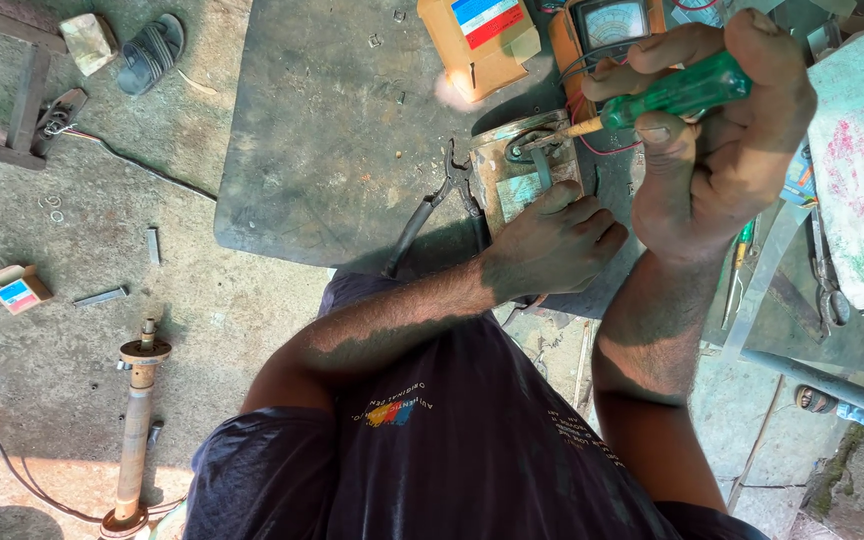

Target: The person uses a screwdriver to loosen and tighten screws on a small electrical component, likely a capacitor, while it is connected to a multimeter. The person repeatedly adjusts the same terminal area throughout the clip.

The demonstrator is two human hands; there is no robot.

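The right hand [727, 150] is clamped on a green-handled screwdriver [677, 95], its tip at a small metal device [527, 165] on the dark bench [332, 130]. The left hand [552, 245], fingers curled, presses on that device (grip unclear). Pliers [442, 200] lie just beside; an analog meter [607, 25] and cardboard box [477, 35] sit beyond.

Person, seen from above: dark navy short-sleeved shirt [452, 440], small multicoloured emblem with pale lettering near the chest, a second line of pale print toward the right. Both forearms bare, dusty; no gloves, watch or rings visible.
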